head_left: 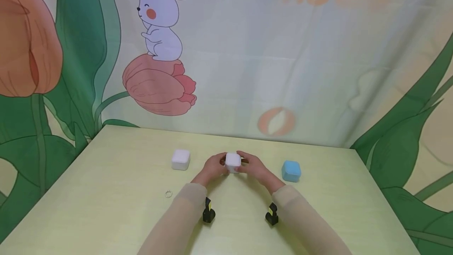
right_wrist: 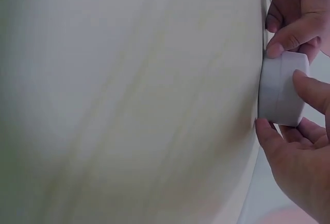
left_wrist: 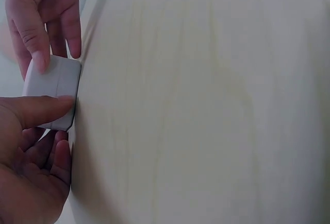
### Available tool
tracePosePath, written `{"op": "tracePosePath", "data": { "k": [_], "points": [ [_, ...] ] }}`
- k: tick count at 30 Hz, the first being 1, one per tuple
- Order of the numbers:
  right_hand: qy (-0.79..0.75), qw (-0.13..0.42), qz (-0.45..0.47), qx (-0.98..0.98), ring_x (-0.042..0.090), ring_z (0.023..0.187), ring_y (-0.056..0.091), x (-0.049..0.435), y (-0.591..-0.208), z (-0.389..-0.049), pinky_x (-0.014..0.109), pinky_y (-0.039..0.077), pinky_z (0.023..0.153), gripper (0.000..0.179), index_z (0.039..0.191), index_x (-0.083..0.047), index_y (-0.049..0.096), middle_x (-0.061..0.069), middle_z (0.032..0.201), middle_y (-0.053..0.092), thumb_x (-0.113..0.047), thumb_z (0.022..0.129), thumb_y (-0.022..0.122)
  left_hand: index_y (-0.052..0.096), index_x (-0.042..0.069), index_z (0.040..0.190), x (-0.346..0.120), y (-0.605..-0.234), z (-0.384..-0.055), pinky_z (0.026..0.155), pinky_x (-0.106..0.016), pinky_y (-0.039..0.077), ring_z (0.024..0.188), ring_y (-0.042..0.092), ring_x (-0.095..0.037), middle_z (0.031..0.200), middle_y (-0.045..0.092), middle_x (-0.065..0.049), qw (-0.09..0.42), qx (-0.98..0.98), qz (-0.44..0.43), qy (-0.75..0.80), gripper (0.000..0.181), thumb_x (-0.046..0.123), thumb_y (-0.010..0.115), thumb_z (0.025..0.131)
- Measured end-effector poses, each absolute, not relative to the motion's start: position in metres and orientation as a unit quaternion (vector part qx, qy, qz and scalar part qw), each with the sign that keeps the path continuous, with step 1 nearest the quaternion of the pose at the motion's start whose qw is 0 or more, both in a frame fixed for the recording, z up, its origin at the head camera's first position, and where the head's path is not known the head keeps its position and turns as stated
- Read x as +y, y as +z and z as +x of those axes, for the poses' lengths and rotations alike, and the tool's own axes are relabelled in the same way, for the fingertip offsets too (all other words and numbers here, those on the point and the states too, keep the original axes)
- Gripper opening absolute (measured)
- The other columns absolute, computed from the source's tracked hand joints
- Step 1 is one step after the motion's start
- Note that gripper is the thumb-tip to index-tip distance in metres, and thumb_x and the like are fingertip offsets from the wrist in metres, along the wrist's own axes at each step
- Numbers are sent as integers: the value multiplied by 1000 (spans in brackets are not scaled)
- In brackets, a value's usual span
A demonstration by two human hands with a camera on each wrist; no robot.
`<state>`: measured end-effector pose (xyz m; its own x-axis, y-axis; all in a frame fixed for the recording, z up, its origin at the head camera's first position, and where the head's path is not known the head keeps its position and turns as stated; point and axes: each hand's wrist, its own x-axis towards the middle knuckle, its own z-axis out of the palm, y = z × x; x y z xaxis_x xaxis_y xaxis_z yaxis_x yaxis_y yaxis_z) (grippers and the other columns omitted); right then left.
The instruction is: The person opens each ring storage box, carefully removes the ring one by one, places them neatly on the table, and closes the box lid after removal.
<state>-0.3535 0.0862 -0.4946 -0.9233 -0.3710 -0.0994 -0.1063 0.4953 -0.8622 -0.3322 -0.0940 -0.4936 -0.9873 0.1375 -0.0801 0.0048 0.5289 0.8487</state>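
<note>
Both hands hold a small white box (head_left: 232,162) with rounded corners near the middle of the table. A thin seam runs across its front, and its lid looks closed in the wrist views. My left hand (head_left: 214,166) grips the left side, its thumb (left_wrist: 51,109) lying across the front low on the box. From the other side my right hand (head_left: 253,166) pinches it, with the thumb (right_wrist: 309,87) on the front near the top. The other fingers curl behind and beside the box, partly hidden. In the right wrist view the box (right_wrist: 281,92) stands close over the tabletop.
A second pale box (head_left: 181,159) sits left of the hands, and a blue box (head_left: 291,171) to the right. A small ring (head_left: 168,194) lies on the pale yellow table (head_left: 106,207) near the left sleeve. Behind the table hangs a printed cloth (head_left: 230,50).
</note>
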Motion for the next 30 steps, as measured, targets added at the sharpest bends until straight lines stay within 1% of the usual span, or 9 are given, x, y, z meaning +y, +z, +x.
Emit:
{"op": "tracePosePath", "data": {
  "k": [3,12,18,24,30],
  "points": [
    [-479,122,-141,858,44,144,48,85,-497,-353,54,42,118,65,153,3,43,25,155,48,-4,94,69,51,-5,146,-94,-496,-333,113,-47,48,129,60,-37,145,60,-23,69,869,42,488,68,-6,71,81],
    [-438,74,-165,881,45,137,55,79,-499,-347,53,46,114,59,147,7,48,28,149,54,-2,93,70,49,-6,147,-96,-499,-330,112,-46,49,131,59,-37,146,59,-24,67,869,38,488,70,-6,73,81],
    [-422,68,-173,887,46,135,56,77,-496,-343,54,47,113,57,145,10,49,30,146,55,0,92,70,49,-6,147,-96,-498,-329,114,-48,47,131,59,-37,146,58,-24,72,870,44,485,70,-6,72,81],
    [-409,66,-182,892,44,135,56,78,-497,-345,53,47,113,56,145,10,48,29,146,56,0,94,68,49,-5,148,-95,-499,-329,114,-48,47,131,59,-36,145,59,-23,70,874,48,478,68,-5,72,83],
    [-404,59,-197,891,45,133,57,80,-497,-346,54,50,108,54,144,10,48,30,143,58,-1,95,67,49,-5,147,-93,-497,-330,114,-49,47,128,60,-37,142,61,-24,64,881,51,465,67,-5,73,84]
  ]
}}
